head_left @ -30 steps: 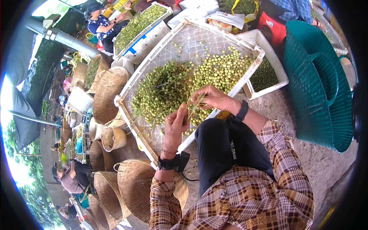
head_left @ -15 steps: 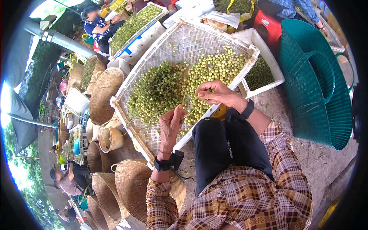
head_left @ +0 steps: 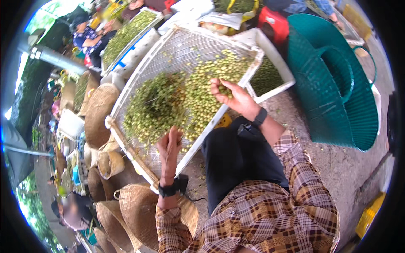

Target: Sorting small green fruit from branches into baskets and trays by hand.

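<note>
In front of me lies a white mesh tray [head_left: 195, 148] holding small round green fruits. On its left side is a tangled heap of fruits on thin stems [head_left: 148, 107]. Loose pale-green fruits [head_left: 200, 88] are spread to the right of that. My left hand [head_left: 169, 143] is over the heap's near edge, thumb and fingers pressed together; whatever it pinches is hidden. Above the loose fruits, my right hand [head_left: 233, 99] has its fingers curled in toward the thumb. Green shows in that gap, but I cannot tell if it is held fruit or the layer beneath.
A white bin [head_left: 283, 82] of darker small fruits adjoins the tray's right corner. Further right stands a large teal woven basket [head_left: 333, 97]. Tan wicker baskets [head_left: 137, 213] line the left. Several people work nearby, one beside another filled tray [head_left: 128, 36] at the back.
My right hand has moved away from the left, its pinch on a thin stem changed to a curl over the loose fruits. The left hand has turned knuckles-up. The whole view has shifted slightly.
</note>
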Motion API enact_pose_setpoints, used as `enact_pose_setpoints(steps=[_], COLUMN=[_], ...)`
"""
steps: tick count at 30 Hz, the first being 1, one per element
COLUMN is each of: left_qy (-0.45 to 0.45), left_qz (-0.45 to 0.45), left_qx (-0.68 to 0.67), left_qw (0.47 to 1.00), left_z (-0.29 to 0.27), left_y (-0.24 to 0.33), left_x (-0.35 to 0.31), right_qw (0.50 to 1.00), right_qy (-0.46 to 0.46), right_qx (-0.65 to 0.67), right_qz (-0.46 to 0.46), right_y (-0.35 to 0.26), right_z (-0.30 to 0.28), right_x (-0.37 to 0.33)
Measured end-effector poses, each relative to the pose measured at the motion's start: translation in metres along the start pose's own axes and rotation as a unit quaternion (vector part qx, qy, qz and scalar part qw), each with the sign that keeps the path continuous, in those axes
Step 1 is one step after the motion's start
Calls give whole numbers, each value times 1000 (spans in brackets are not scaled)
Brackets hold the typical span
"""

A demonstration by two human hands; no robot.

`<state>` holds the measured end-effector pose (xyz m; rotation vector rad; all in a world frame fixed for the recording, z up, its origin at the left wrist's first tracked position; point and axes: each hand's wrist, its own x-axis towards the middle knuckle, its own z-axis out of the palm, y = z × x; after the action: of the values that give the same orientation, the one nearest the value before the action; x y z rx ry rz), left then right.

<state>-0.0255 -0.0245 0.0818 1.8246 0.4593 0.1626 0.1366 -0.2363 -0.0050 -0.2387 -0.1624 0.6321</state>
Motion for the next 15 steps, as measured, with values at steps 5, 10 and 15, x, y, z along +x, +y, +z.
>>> enact_pose_setpoints(steps=[5,10,15], left_qy=[-79,-88,-88], left_qz=[-94,122,170], left_qx=[99,482,503], left_qw=[987,863,843], left_z=[-10,-23,-15], left_y=[-84,-187,-134], left_x=[-41,-85,-77], right_qw=[995,995,996], right_qy=[57,58,51], right_qx=[83,74,57], right_qz=[-7,-37,-51], right_y=[-15,-25,-26], right_z=[-19,-13,-8], right_x=[-12,-32,-42])
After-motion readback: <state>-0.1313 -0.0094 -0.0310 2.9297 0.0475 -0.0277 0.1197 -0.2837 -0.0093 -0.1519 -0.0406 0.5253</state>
